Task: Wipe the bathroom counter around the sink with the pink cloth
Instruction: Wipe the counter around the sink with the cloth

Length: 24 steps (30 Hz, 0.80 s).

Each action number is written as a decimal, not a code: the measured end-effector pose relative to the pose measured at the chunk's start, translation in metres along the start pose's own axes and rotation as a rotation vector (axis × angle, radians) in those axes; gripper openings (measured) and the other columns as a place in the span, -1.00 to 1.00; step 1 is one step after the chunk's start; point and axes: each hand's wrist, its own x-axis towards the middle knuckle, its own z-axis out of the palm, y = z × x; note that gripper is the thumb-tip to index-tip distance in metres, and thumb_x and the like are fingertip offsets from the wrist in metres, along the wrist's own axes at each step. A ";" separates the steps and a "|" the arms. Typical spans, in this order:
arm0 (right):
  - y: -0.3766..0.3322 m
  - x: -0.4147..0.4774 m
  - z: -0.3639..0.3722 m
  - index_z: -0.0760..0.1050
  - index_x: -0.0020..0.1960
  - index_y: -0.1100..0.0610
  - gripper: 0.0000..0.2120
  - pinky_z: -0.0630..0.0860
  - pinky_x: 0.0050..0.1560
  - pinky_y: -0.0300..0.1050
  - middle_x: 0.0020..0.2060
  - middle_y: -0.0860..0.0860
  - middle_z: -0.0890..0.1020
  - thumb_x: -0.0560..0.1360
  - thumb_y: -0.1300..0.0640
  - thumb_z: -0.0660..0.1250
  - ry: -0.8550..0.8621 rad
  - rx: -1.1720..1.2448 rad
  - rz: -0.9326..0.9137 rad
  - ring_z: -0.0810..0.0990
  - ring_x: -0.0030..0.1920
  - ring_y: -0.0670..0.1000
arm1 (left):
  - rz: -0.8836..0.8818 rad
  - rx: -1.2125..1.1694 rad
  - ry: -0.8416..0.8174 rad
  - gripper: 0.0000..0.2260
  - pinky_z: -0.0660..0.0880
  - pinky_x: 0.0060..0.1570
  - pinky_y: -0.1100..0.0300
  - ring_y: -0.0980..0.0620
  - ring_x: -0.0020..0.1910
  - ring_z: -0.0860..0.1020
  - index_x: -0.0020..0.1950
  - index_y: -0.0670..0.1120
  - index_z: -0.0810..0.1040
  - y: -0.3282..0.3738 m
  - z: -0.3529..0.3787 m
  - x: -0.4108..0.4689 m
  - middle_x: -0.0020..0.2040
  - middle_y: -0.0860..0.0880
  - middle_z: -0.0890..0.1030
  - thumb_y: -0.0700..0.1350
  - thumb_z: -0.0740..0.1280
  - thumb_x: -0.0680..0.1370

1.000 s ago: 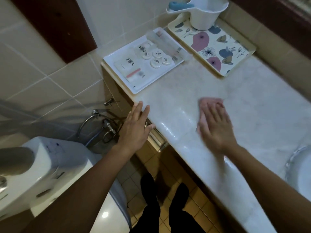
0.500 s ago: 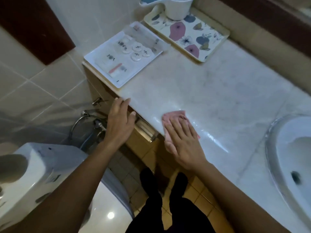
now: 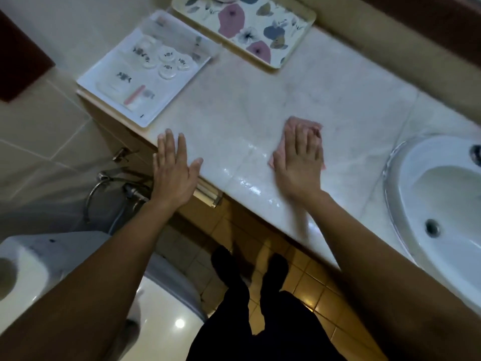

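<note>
The pink cloth [image 3: 299,125] lies flat on the pale marble counter [image 3: 260,105], mostly hidden under my right hand [image 3: 299,157], which presses on it with the palm and fingers spread. Only the cloth's far edge and a sliver by my wrist show. My left hand [image 3: 174,168] rests open over the counter's left front corner, fingers apart, holding nothing. The white sink [image 3: 442,194] is set into the counter to the right of the cloth. Wet streaks shine on the marble between my two hands.
A white tray of toiletries [image 3: 140,76] sits at the counter's far left corner. A floral tray [image 3: 244,24] stands behind it by the wall. Below left are a toilet [image 3: 39,269] and a hose tap [image 3: 114,183]. My legs stand on the tiled floor.
My right hand slid the cloth from the front edge back onto the counter, toward the sink. My left hand shifted a little onto the corner. The view tilted, so more of the sink shows.
</note>
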 end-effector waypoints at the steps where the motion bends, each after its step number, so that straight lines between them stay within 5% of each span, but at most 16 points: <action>1: -0.011 -0.017 0.005 -0.20 0.70 -0.03 -0.36 -0.21 0.65 0.19 0.70 0.06 -0.12 0.71 -0.14 -0.05 -0.021 0.007 -0.092 -0.20 0.68 0.15 | -0.005 0.003 -0.004 -0.34 -0.23 0.59 -0.16 -0.04 0.64 -0.34 0.70 -0.03 -0.18 0.000 -0.001 -0.001 0.68 -0.09 -0.28 0.24 -0.04 0.71; 6: 0.056 -0.140 -0.001 -0.09 0.71 -0.01 -0.38 -0.02 0.64 0.27 0.70 0.03 -0.09 0.71 -0.15 -0.04 -0.159 -0.075 -0.347 -0.17 0.69 0.09 | -0.025 0.008 -0.002 -0.34 -0.23 0.59 -0.18 -0.04 0.65 -0.33 0.70 -0.02 -0.16 0.004 -0.004 -0.002 0.69 -0.08 -0.27 0.24 -0.03 0.70; 11: 0.171 -0.154 -0.038 -0.09 0.71 0.02 -0.36 -0.11 0.66 0.18 0.70 0.02 -0.11 0.69 -0.17 -0.11 -0.144 -0.069 -0.073 -0.18 0.69 0.04 | -0.044 0.034 0.004 -0.35 -0.22 0.59 -0.19 -0.08 0.65 -0.32 0.70 -0.05 -0.17 0.010 -0.003 -0.002 0.69 -0.10 -0.27 0.20 -0.03 0.71; 17: 0.112 -0.069 -0.017 -0.16 0.71 0.01 -0.34 -0.29 0.64 0.14 0.69 0.09 -0.13 0.68 -0.18 -0.10 -0.049 0.034 0.163 -0.24 0.68 0.14 | -0.106 0.009 0.038 -0.40 -0.20 0.59 -0.24 -0.15 0.67 -0.22 0.69 -0.09 0.02 0.049 -0.006 -0.008 0.70 -0.15 -0.16 0.01 0.12 0.69; 20: 0.097 -0.108 -0.014 -0.18 0.70 0.02 -0.34 -0.32 0.63 0.09 0.69 0.08 -0.16 0.71 -0.15 -0.02 -0.099 0.010 -0.069 -0.28 0.67 0.11 | 0.097 -0.054 0.070 -0.43 -0.21 0.60 -0.17 -0.10 0.68 -0.15 0.66 -0.07 0.14 0.105 0.007 -0.026 0.70 -0.13 -0.04 -0.06 0.20 0.65; 24: 0.124 -0.151 -0.018 -0.16 0.70 0.01 -0.36 -0.10 0.66 0.20 0.69 0.06 -0.14 0.71 -0.16 -0.06 -0.183 -0.031 -0.220 -0.23 0.68 0.09 | 0.245 -0.097 -0.002 -0.46 -0.14 0.63 -0.15 -0.10 0.68 -0.06 0.64 -0.09 0.22 0.172 0.032 -0.037 0.68 -0.15 0.11 -0.04 0.21 0.66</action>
